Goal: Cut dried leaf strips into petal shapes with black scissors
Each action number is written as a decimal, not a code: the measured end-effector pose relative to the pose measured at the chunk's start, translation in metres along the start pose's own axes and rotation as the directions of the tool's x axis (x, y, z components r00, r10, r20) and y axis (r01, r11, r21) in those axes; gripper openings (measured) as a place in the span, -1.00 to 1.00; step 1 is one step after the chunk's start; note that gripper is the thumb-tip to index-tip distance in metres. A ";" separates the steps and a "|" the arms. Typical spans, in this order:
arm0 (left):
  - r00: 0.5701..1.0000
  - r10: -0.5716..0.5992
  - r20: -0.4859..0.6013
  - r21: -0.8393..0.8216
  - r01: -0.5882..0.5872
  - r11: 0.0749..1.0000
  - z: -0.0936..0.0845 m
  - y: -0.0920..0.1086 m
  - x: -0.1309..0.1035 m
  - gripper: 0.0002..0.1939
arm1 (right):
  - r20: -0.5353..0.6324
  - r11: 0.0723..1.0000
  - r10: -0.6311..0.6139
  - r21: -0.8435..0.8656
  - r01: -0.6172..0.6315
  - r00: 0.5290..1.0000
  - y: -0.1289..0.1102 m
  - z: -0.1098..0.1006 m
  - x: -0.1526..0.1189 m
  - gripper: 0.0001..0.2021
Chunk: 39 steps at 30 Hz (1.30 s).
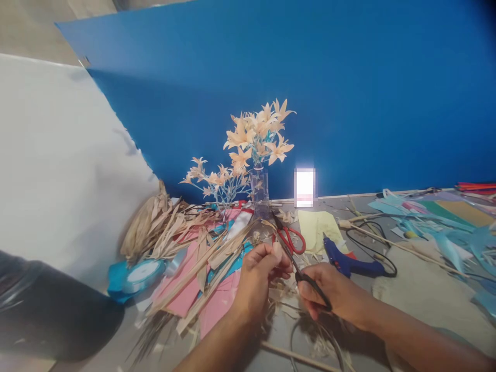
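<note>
My left hand [265,266] pinches a thin strip of dried husk [267,223], its fingers pressed together near the middle of the table. Just to the right, my right hand [325,289] is closed round the handles of black scissors [310,284], whose blades point up and left toward my left fingertips. Behind my hands lies a pair of red-handled scissors [296,241]. A clear vase [260,194] of pale peach flowers [258,129] stands at the back, with smaller flower stems [222,181] to its left.
A blue glue gun [343,258] with a black cable lies right of centre beside yellow paper [318,230]. Dried husks [155,227], pink sheets [186,279] and a ribbon roll [143,274] are on the left. A dark cylinder [54,310] stands lower left. Blue strips [445,237] lie right.
</note>
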<state>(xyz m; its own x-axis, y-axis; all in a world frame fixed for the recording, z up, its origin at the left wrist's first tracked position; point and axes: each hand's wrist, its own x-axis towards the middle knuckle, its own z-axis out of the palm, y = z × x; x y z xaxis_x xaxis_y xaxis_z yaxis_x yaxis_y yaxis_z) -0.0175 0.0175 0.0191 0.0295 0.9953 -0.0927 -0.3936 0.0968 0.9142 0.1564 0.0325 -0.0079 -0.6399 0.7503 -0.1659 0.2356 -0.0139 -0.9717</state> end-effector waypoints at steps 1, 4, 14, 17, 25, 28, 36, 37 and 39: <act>1.000 -0.013 0.021 -0.001 0.013 1.000 -0.001 0.001 0.000 -0.79 | 0.015 0.999 -0.025 0.025 0.024 1.000 -0.002 -0.001 0.000 -0.42; 0.989 -0.090 0.120 0.012 0.089 0.996 -0.002 0.002 0.001 -0.87 | -0.090 0.989 -0.112 0.083 0.119 0.990 -0.012 -0.006 -0.002 -0.53; 0.916 -0.308 0.255 0.331 0.217 0.918 0.003 -0.010 -0.004 -0.87 | -0.404 0.988 -0.152 -0.026 0.155 0.902 -0.022 -0.009 -0.006 -0.84; 0.959 -0.216 0.185 0.282 0.158 0.946 0.005 -0.010 -0.003 -0.83 | -0.497 0.988 -0.154 -0.059 0.144 0.854 -0.025 -0.007 -0.005 -0.85; 0.996 -0.035 0.083 0.098 0.027 0.995 -0.003 0.000 0.003 -0.87 | -0.227 0.999 -0.055 -0.014 0.053 0.972 -0.029 -0.020 -0.008 -0.66; 0.992 -0.002 0.130 0.056 -0.005 0.998 -0.007 0.009 0.005 -0.88 | 0.133 0.999 -0.024 -0.021 0.027 0.991 -0.025 -0.028 -0.011 -0.45; 0.980 0.148 0.134 0.318 -0.184 0.930 -0.012 0.028 0.001 -0.87 | 0.268 0.996 -0.003 -0.087 0.027 0.963 -0.016 -0.038 -0.014 -0.34; 0.977 0.165 0.132 0.347 -0.201 0.916 -0.011 0.031 0.000 -0.86 | 0.267 0.996 0.003 -0.091 0.022 0.964 -0.018 -0.038 -0.015 -0.34; 0.977 0.171 0.131 0.398 -0.210 0.893 -0.009 0.034 -0.002 -0.83 | 0.270 0.996 0.018 -0.093 0.008 0.963 -0.021 -0.040 -0.016 -0.35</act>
<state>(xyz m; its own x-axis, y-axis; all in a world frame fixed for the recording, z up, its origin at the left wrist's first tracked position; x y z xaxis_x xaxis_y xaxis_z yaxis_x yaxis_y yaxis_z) -0.0393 0.0190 0.0467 0.0819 0.9897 0.1174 0.0084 -0.1185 0.9929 0.1906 0.0470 0.0214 -0.8092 0.5438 -0.2224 0.2977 0.0532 -0.9532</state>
